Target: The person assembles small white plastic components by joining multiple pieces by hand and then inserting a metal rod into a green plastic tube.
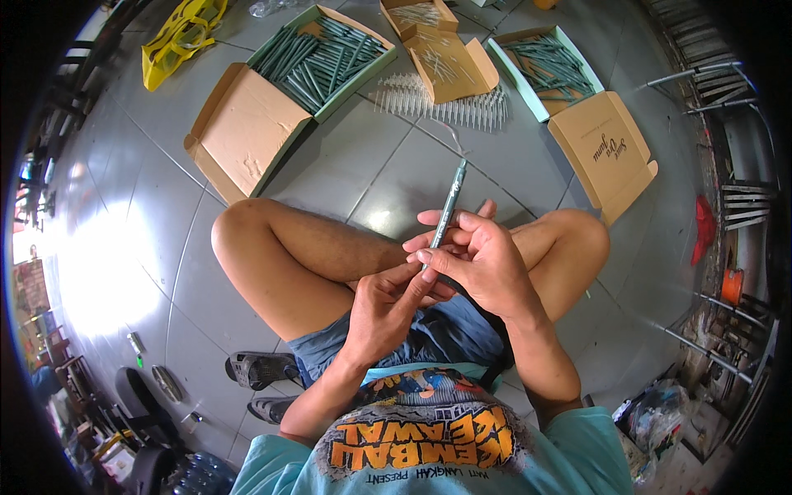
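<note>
A slim dark green pen (450, 204) with pale print stands slanted above my lap, its upper end pointing away from me. My right hand (492, 262) is closed on its barrel between thumb and fingers. At the pen's lower end, my left hand (389, 307) pinches with thumb and fingertips, which hide that end. Beyond the pen's upper end a thin curved strand (451, 132) shows against the floor; whether it touches the pen I cannot tell. On the floor ahead, a left box (360, 84) and a right box (528, 89) hold many similar green pens.
Between the boxes, an open cardboard box (482, 73) contains thin pale sticks. Rows of small clear pointed pieces (396, 97) stand beside it. A yellow bag (157, 66) lies far left, and sandals (262, 370) are by my left leg. Metal racks (726, 82) line the right side.
</note>
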Tool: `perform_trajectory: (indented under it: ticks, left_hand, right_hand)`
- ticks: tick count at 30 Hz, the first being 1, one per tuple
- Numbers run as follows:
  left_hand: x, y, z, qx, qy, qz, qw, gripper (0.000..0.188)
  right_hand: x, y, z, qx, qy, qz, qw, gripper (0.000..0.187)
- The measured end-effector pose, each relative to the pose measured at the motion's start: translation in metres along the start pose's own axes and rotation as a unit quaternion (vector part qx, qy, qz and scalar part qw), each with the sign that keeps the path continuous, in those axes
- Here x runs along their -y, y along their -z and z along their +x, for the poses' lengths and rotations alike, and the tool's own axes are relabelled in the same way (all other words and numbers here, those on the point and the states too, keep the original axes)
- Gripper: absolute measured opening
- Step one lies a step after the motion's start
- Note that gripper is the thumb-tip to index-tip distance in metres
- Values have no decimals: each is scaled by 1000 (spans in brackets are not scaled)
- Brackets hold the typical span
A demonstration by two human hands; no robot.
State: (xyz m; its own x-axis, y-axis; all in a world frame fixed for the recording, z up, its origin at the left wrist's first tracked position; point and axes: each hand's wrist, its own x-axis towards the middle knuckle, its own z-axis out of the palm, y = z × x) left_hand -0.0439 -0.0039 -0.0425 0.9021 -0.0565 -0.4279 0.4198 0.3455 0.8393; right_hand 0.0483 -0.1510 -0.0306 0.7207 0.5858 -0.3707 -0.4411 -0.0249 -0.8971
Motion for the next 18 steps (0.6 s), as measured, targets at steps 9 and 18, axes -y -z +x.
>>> perform_trajectory:
  ticks: [9, 18]
  left_hand:
    - [-10, 0, -2, -19, -2, 70, 997, 33]
    - [-6, 4, -9, -24, -35, 150, 988, 32]
  right_hand:
    - [3, 2, -1, -22, -20, 71, 997, 26]
    - [9, 1, 2, -41, -31, -70, 996, 53]
